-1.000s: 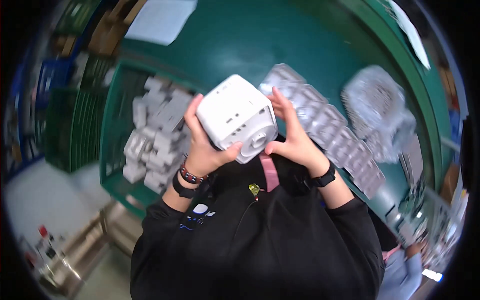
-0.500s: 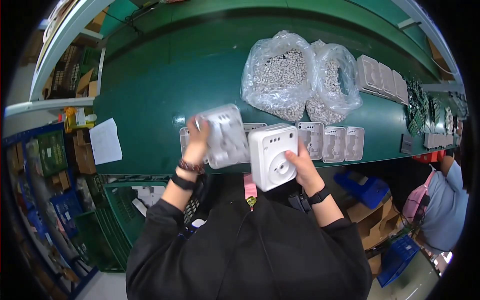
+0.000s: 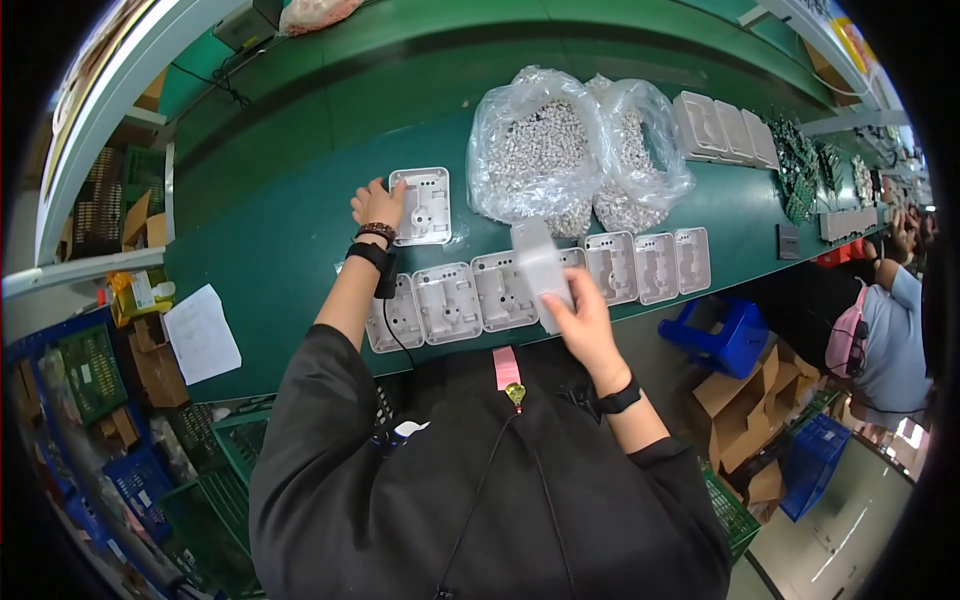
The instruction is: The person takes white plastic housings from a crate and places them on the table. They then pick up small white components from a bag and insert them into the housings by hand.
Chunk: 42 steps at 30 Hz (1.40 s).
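Observation:
A white plastic housing [image 3: 432, 232] lies with its hollow side up on the green table, beyond the front row. My left hand [image 3: 379, 208] grips this housing by its left edge. In front of the row, my right hand [image 3: 588, 335] holds another white housing [image 3: 541, 262], tilted and slightly blurred, with the thumb on its near face. Below it runs a row of open white housings, among them one by my left forearm [image 3: 397, 318], one beside it [image 3: 447, 303] and one partly behind the held piece [image 3: 500, 290].
Two clear plastic bags [image 3: 535, 150] full of small pale parts stand behind the row. Stacked housings [image 3: 700, 125] and green circuit boards [image 3: 797, 170] lie at the far right. A paper sheet [image 3: 203, 335] is at the left. A blue stool [image 3: 715, 335] and a person [image 3: 880, 340] are to the right.
My left hand has moved away from me and set its housing down on the table. My right hand has turned its housing edge-on. The view has shifted, showing more of the row.

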Tool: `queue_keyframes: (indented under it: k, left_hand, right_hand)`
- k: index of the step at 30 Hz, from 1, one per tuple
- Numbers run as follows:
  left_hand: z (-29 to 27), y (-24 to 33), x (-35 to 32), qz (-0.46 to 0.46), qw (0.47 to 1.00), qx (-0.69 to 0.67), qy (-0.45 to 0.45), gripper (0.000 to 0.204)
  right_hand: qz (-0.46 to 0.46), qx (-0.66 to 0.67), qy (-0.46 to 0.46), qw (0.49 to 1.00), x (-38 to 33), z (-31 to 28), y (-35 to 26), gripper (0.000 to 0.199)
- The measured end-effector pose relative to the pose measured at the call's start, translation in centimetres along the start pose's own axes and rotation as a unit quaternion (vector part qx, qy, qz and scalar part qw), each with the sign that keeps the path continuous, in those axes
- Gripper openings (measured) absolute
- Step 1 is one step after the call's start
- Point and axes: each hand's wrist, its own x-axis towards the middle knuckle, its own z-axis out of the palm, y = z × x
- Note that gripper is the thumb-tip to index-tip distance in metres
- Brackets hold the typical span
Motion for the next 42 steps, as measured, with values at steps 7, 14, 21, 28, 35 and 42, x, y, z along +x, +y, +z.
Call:
queue_keyframes:
  k: [7,14,21,28,35,42]
  left_hand:
    - [-5.4,5.0,-11.9,0.039,0.730,-0.599,-0.328,0.047]
    - [-5.6,4.9,-16.1,-0.134,0.657,-0.708,-0.224,0.051]
    - [-11.2,-4.0,-2.5,0.120,0.929,-0.349,0.023,0.046]
    - [-3.9,-10.6,6.5,0.106,0.986,-0.111,-0.071,0.052]
    - [-1.3,-9.6,6.2,-0.029,0.999,0.017,0.008,0.061]
    - [-2.6,0.2,-2.3,0.101,0.979,0.154,0.082,0.050]
  right_hand:
    - [-0.341,-0.515,-0.007,0.787,1.7,3.9,-3.9,0.020]
    - [-0.316,-0.495,-0.019,0.809,2.6,8.8,-3.2,0.025]
    - [-0.299,-0.399,-0.126,0.858,1.5,7.1,-4.3,0.030]
    - [-0.189,-0.451,-0.033,0.872,-0.1,3.3,-0.6,0.030]
    - [-0.163,-0.427,0.031,0.889,-1.1,0.2,-1.4,0.024]
    - [-0.145,-0.417,0.109,0.891,-2.1,-2.5,-0.4,0.022]
